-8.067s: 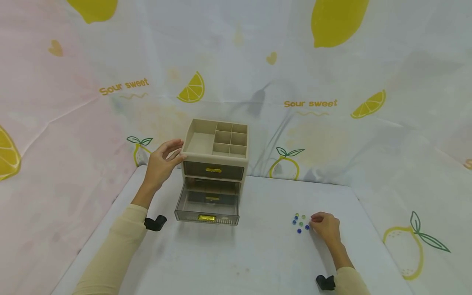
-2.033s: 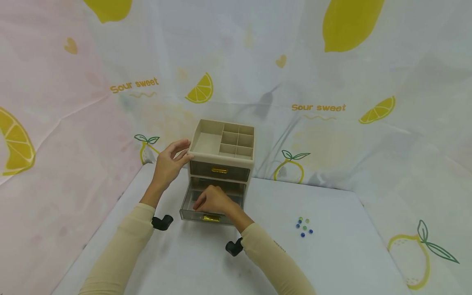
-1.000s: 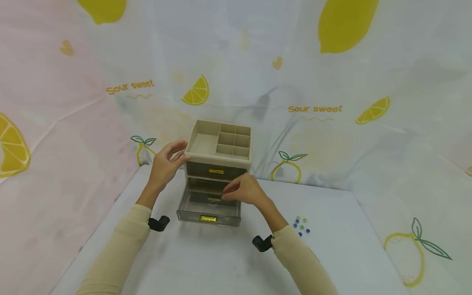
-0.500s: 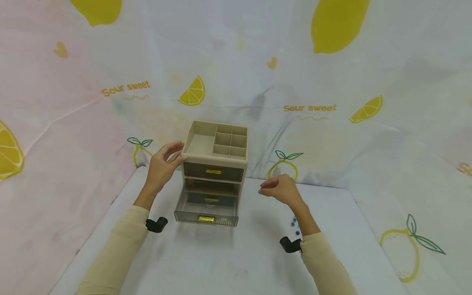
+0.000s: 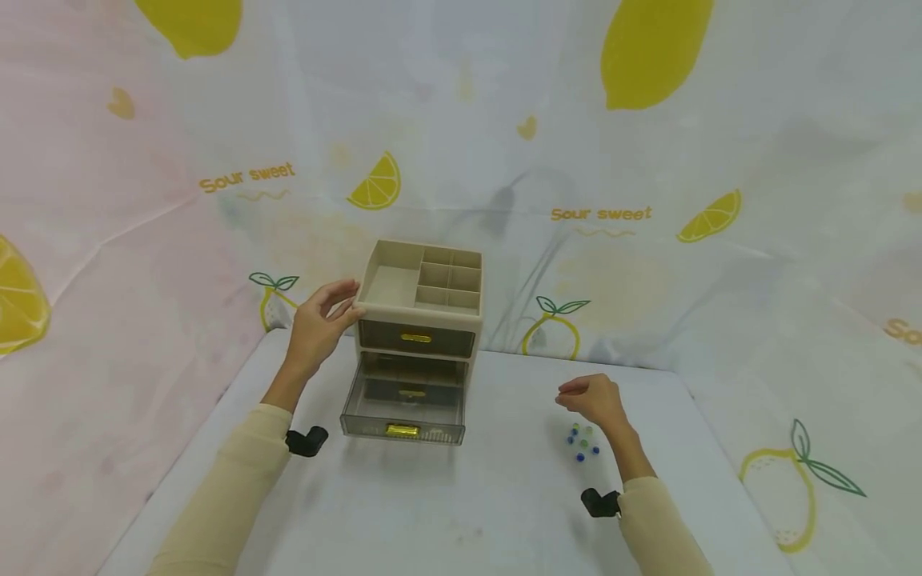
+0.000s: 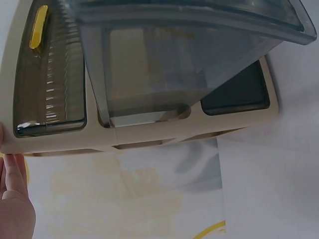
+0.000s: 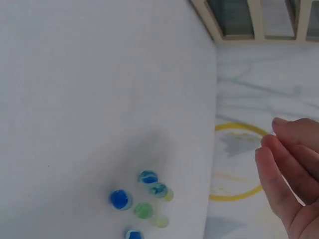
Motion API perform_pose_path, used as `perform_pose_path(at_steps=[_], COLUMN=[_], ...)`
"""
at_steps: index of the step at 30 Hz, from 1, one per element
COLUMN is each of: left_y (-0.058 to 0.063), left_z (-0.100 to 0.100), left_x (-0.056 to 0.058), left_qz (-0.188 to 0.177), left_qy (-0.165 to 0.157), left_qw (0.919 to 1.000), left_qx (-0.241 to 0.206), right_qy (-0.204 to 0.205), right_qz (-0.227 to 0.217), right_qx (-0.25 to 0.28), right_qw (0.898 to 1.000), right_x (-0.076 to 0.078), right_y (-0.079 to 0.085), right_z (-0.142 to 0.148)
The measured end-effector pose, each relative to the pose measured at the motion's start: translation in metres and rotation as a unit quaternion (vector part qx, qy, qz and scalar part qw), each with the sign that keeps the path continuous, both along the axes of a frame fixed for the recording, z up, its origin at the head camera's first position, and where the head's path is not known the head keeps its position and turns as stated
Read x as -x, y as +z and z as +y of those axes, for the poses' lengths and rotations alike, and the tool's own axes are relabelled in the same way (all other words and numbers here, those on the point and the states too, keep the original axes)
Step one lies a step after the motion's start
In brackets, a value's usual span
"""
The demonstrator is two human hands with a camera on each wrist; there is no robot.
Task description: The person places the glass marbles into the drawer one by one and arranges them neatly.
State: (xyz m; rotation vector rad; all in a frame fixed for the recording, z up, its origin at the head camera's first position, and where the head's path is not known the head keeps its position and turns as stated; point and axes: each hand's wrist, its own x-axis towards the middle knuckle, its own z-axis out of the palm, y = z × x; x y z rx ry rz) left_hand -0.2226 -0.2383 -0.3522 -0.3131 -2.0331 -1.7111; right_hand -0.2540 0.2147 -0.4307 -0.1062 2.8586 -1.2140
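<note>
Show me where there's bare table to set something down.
Bare tabletop lies between the drawer unit and the marbles, and in front of the open drawer. Crowded: around the marbles, near the right hand, and at the unit's left, by the left hand.

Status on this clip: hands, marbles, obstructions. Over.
Left hand touching organizer, upper corner. Right hand empty, near seven loose marbles. Middle drawer pulled out. Nothing visible blocking marbles. Over.

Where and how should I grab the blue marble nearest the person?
Probably from above with the right hand, pinching the blue marble on opposite sides of its middle: it is a small ball on the table, and a gap separates it from the other marbles.
</note>
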Motion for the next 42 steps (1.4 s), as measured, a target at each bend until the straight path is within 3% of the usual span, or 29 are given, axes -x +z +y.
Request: perform_pose_path(at_steps=[6, 13, 19, 24, 28, 35, 42], left_y=[0.001, -0.006, -0.021, -0.025, -0.021, -0.001, 0.001], left_z=[0.001, -0.003, -0.009, -0.009, -0.008, 0.001, 0.002], left_x=[-0.001, 0.004, 0.017, 0.020, 0.017, 0.000, -0.002], left_qz=[0.001, 0.002, 0.006, 0.011, -0.001, -0.007, -0.006], left_qy=[0.001, -0.003, -0.003, -0.002, -0.006, -0.004, -0.003], left_qw=[1.0000, 1.0000, 1.0000, 0.9999, 0.9999, 0.9999, 1.0000], left_qx=[0.002, -0.003, -0.005, -0.008, -0.011, 0.006, 0.005], right_qy=[-0.026, -0.035, -0.047, -0.058, -0.063, -0.068, -0.070], right_qz=[0.005, 0.027, 0.016, -0.012, -0.028, -0.025, -0.013], right_qx=[-0.009, -0.061, -0.081, -0.075, -0.073, -0.074, -0.072], right_qw=[1.000, 0.997, 0.995, 0.995, 0.995, 0.995, 0.995], right_x=[-0.004, -0.010, -0.012, -0.015, -0.019, -0.020, -0.015], right_y=[-0.014, -0.029, -0.041, -0.049, -0.053, -0.060, -0.067], right_z=[0.015, 0.026, 0.033, 0.037, 0.038, 0.041, 0.045])
